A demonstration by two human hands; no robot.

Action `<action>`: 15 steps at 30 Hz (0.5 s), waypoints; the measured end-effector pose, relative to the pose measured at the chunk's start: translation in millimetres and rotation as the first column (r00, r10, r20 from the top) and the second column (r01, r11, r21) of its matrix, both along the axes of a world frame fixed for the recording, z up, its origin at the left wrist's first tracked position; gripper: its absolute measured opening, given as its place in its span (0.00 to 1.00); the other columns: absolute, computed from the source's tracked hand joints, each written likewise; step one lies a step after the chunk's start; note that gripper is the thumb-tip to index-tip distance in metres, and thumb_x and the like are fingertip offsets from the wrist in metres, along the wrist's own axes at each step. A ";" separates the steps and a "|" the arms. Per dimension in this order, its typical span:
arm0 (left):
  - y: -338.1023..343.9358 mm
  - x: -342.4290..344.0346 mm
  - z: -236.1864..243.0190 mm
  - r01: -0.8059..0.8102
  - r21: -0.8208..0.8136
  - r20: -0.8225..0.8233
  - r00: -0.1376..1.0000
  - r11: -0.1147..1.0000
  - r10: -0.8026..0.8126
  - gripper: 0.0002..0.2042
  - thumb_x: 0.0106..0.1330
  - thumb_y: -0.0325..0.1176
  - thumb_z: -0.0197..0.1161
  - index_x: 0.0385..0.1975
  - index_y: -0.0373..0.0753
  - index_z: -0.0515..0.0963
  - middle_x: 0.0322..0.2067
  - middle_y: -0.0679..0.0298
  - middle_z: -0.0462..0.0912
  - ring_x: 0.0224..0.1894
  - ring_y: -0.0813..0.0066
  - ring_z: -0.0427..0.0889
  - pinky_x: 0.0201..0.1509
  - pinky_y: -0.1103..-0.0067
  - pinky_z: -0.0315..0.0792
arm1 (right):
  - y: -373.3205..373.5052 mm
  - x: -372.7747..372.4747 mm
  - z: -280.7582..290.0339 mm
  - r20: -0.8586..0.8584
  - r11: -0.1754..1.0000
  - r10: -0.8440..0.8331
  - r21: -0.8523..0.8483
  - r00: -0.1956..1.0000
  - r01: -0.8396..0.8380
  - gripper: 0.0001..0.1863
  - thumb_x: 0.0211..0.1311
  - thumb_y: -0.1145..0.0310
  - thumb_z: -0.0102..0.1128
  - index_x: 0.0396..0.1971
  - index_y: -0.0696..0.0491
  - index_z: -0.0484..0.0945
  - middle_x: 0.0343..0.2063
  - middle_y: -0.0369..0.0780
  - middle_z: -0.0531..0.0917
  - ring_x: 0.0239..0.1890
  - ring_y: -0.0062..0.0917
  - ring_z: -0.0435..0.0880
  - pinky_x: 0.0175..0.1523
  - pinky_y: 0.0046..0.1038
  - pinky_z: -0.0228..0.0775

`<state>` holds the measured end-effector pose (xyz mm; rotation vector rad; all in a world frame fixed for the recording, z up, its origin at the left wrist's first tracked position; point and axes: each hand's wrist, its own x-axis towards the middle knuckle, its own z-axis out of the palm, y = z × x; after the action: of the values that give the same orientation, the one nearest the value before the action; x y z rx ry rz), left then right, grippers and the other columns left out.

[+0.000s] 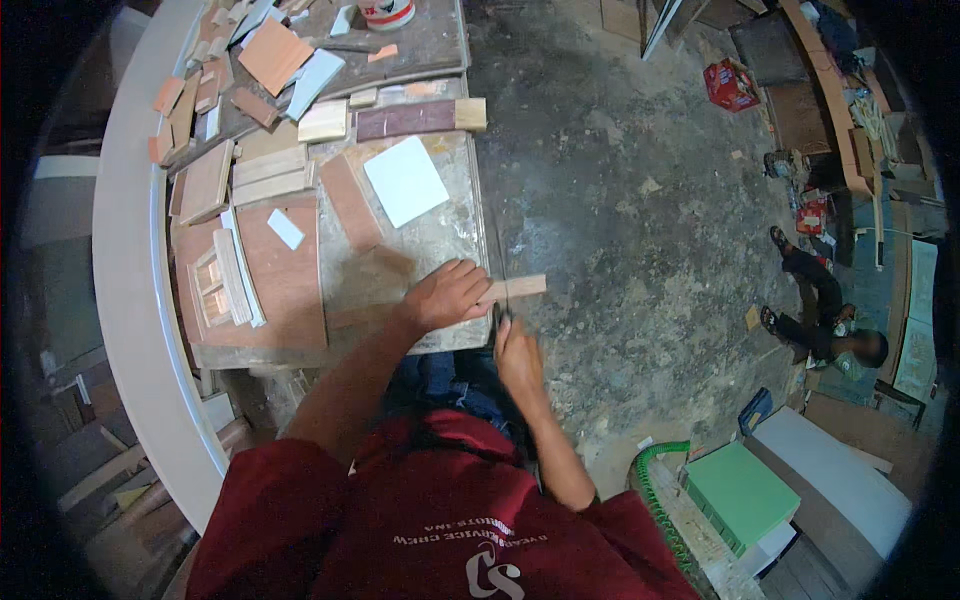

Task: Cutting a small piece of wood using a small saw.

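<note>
Your left grip is clasped over a wooden strip, fingers curled across it near the counter's right edge. The strip's end pokes out to the right of that grip, past the edge and over the floor. Your right grip is closed round a dark-handled tool, just below the strip; its thin blade meets the strip right beside your left fingers, though blur hides its teeth, if any.

The counter has its near edge just below your left grip, close to your body. To the right of both grips you have wide open floor, with a seated person well apart on that side.

The strip is pale, straight and narrow. Above your left grip lie a smooth white panel, roughly square, and a reddish-brown board. Left of it, a flat brown sheet carries a small wooden frame. The floor is grey, mottled and stained.
</note>
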<state>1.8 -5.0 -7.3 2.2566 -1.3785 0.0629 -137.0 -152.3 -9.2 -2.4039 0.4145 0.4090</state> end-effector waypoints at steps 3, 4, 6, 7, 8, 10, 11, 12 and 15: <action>12.5 0.0 -1.7 -0.033 0.037 -0.004 0.999 0.999 0.034 0.13 0.51 0.40 0.64 0.29 0.38 0.73 0.29 0.63 0.72 0.36 0.67 0.72 0.43 0.74 0.68 | 4.7 -51.6 4.7 -0.009 0.995 0.064 -0.075 0.998 -0.064 0.17 0.69 0.60 0.40 0.34 0.61 0.70 0.20 0.57 0.78 0.24 0.54 0.78 0.30 0.52 0.68; 12.2 1.1 -2.2 -0.039 0.038 -0.005 0.999 0.999 0.039 0.13 0.51 0.40 0.64 0.29 0.38 0.73 0.29 0.63 0.72 0.36 0.67 0.72 0.43 0.74 0.68 | 2.9 -61.8 4.1 0.067 0.994 0.063 -0.089 0.996 -0.057 0.17 0.69 0.60 0.39 0.34 0.61 0.70 0.20 0.57 0.78 0.24 0.53 0.78 0.30 0.52 0.68; 6.4 -0.1 -2.7 -0.009 0.086 -0.065 0.998 0.996 0.015 0.14 0.52 0.39 0.64 0.31 0.37 0.74 0.30 0.62 0.73 0.37 0.67 0.72 0.44 0.74 0.68 | 2.0 -37.3 1.9 0.003 0.998 0.045 -0.054 0.999 -0.044 0.18 0.69 0.60 0.39 0.34 0.61 0.70 0.19 0.57 0.78 0.23 0.53 0.78 0.30 0.52 0.68; 1.9 0.6 -1.7 -0.006 0.082 -0.069 0.998 0.997 0.011 0.14 0.52 0.39 0.64 0.31 0.37 0.74 0.30 0.62 0.73 0.37 0.67 0.72 0.44 0.74 0.68 | -2.2 -18.2 -0.2 -0.047 0.999 0.040 -0.015 0.998 -0.040 0.19 0.69 0.60 0.39 0.34 0.62 0.70 0.19 0.57 0.78 0.23 0.53 0.78 0.30 0.52 0.69; -1.0 2.4 -1.0 -0.002 0.083 -0.079 0.997 0.997 0.009 0.14 0.52 0.39 0.64 0.31 0.37 0.74 0.31 0.62 0.73 0.37 0.67 0.72 0.44 0.73 0.68 | -6.0 -3.5 -2.7 -0.048 0.999 0.039 -0.015 0.998 -0.040 0.19 0.69 0.60 0.39 0.34 0.62 0.70 0.19 0.57 0.78 0.23 0.53 0.78 0.30 0.52 0.69; -1.1 -2.4 -1.8 0.018 0.084 -0.096 0.995 0.996 -0.010 0.14 0.52 0.39 0.64 0.32 0.36 0.74 0.31 0.62 0.73 0.38 0.66 0.73 0.44 0.73 0.68 | -5.7 10.5 1.3 -0.033 1.000 -0.001 -0.009 0.999 0.000 0.19 0.69 0.59 0.38 0.34 0.61 0.71 0.18 0.57 0.78 0.24 0.53 0.78 0.30 0.52 0.69; 6.5 -2.7 -4.0 0.011 0.025 -0.089 0.996 1.000 -0.008 0.13 0.50 0.36 0.65 0.30 0.35 0.73 0.29 0.60 0.72 0.35 0.64 0.72 0.42 0.73 0.68 | 3.0 -3.1 10.6 -0.062 1.000 0.009 -0.002 0.998 -0.009 0.18 0.69 0.59 0.39 0.35 0.60 0.71 0.19 0.57 0.78 0.24 0.53 0.78 0.30 0.52 0.69; 5.4 2.8 -6.5 0.012 -0.049 -0.075 0.997 0.999 -0.015 0.13 0.49 0.34 0.67 0.29 0.34 0.73 0.27 0.59 0.71 0.33 0.63 0.72 0.39 0.72 0.68 | 3.0 -24.7 10.8 -0.052 1.000 0.005 -0.007 0.999 -0.005 0.18 0.69 0.59 0.39 0.35 0.60 0.71 0.19 0.57 0.78 0.24 0.53 0.78 0.30 0.52 0.69; 8.3 2.5 -2.8 0.001 -0.027 -0.066 0.998 1.000 -0.003 0.13 0.50 0.36 0.66 0.30 0.35 0.73 0.29 0.60 0.72 0.34 0.63 0.72 0.40 0.72 0.68 | -1.8 -55.3 17.7 -0.137 0.997 0.049 -0.051 0.989 -0.056 0.17 0.69 0.60 0.40 0.34 0.60 0.71 0.20 0.57 0.78 0.24 0.54 0.78 0.30 0.52 0.69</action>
<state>4.3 3.3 -10.1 2.2148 -1.3378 0.0060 -192.2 -154.1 8.5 -2.4527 0.4282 0.5938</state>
